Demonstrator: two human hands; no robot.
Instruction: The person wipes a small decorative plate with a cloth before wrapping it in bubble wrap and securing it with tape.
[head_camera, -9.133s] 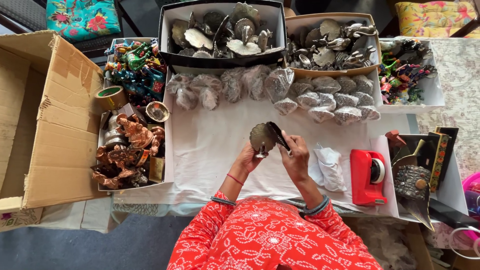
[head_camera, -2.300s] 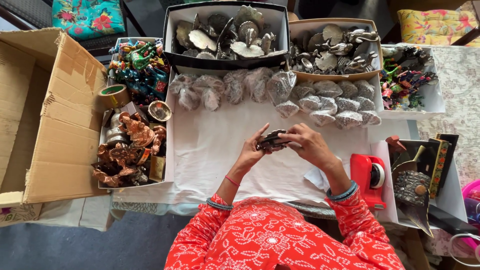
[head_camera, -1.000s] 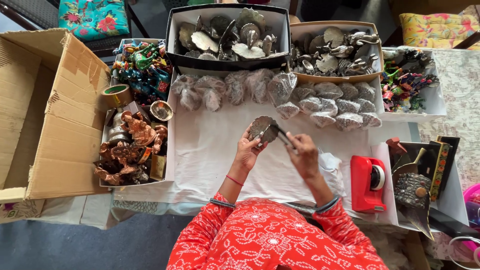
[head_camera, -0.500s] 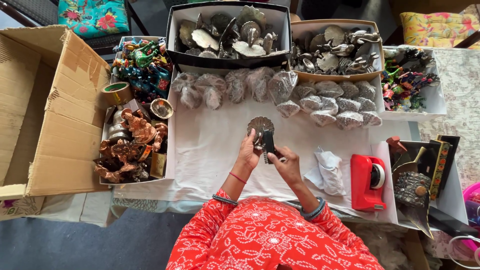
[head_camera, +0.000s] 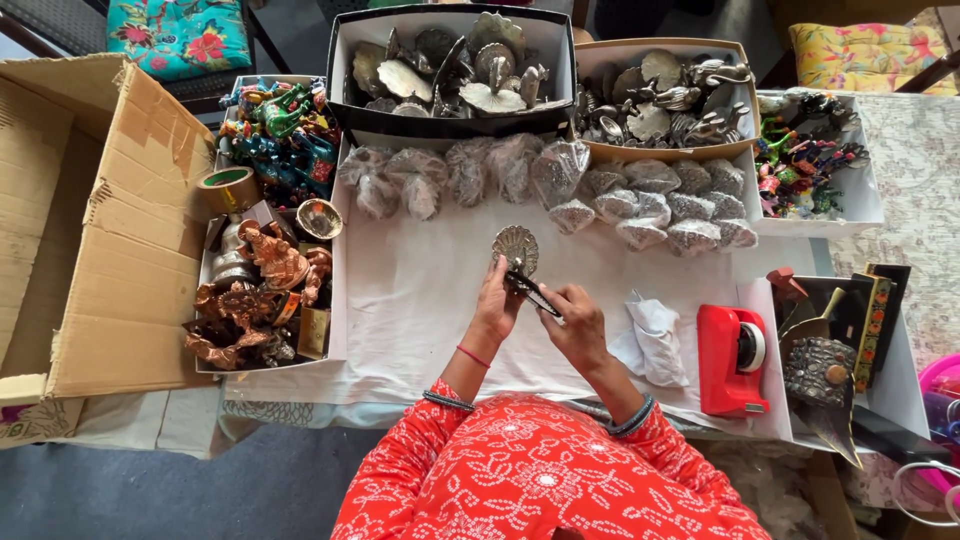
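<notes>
Your left hand (head_camera: 497, 305) covers the lower part of the silver fan-shaped ornament (head_camera: 516, 248), so you cannot tell how your fingers (head_camera: 503, 275) grip its base, and the dark slim thing (head_camera: 533, 292) in your right hand (head_camera: 574, 322) is too small to identify. The cardboard box (head_camera: 90, 230) runs off the left edge, the pink tub (head_camera: 941, 395) off the right, and your arms vanish at the bottom edge. The wrapped pieces in the clear bags (head_camera: 560, 180) are too blurred to make out.

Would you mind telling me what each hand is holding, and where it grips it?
The left hand holds a silver fan-shaped ornament by its lower end. The right hand grips a dark, slim tool at its near end.
</notes>
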